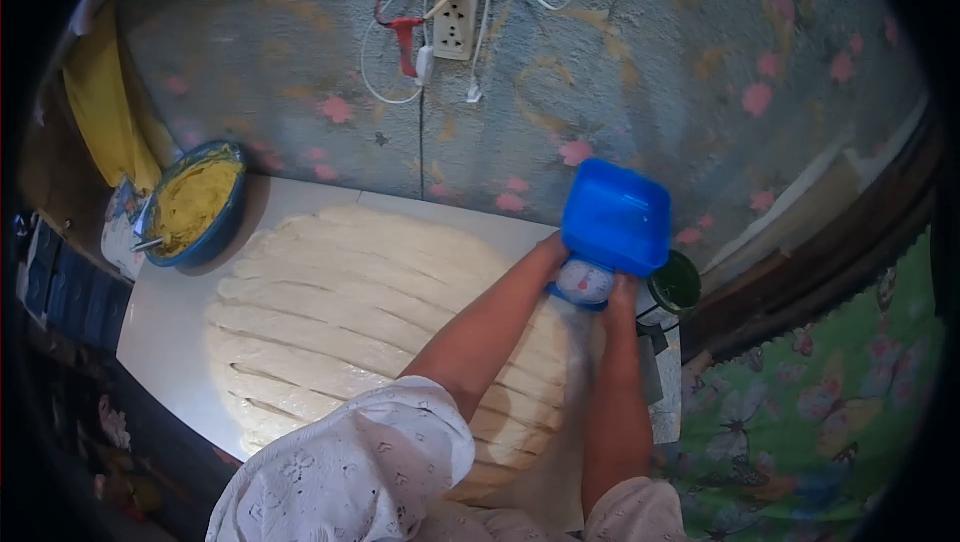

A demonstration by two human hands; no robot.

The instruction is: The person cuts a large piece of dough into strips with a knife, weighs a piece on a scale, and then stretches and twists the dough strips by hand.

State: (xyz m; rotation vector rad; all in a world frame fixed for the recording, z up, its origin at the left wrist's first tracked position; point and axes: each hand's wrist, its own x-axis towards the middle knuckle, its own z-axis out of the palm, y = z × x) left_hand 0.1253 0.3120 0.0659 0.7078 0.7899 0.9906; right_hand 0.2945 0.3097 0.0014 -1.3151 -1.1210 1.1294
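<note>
A blue kitchen scale point(584, 283) with a round white dial and a blue square tray point(615, 220) on top is at the table's far right. My left hand point(551, 252) grips it from the left side, and my right hand point(622, 292) holds it from the right near the dial. Most of the fingers are hidden by the scale. Under and beside my left arm lies a wide flat sheet of pale dough point(370, 312), with several long slits across it.
A blue bowl point(235, 200) of yellow filling point(192, 200) with a utensil in it stands at the table's left corner. A dark green container point(676, 284) is right of the scale. A power strip point(455, 17) with cables hangs on the wall. Butterfly-patterned green cloth point(800, 402) lies at right.
</note>
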